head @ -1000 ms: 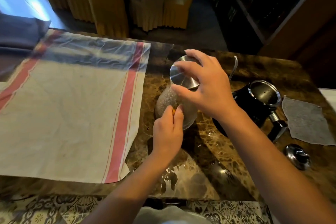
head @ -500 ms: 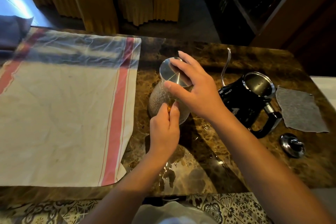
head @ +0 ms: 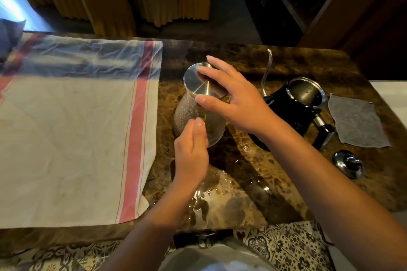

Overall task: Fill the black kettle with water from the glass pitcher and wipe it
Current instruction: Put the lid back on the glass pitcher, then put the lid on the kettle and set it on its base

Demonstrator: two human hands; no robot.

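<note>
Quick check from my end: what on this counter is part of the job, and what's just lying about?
Job:
- textured glass pitcher with round steel lid, held by left hand and right hand
- open black gooseneck kettle
- shiny kettle lid
- grey wiping cloth

Lying about:
- red-striped white towel

The right hand (head: pixel 233 99) has opened wider over the steel lid (head: pixel 201 81); its thumb now sits lower, at the pitcher (head: pixel 198 121) neck.

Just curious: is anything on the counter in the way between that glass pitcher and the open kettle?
Nothing visible on the counter does. The glass pitcher stands left of the black kettle, with bare wet marble between. Only the right hand's forearm crosses that gap from above.
</note>
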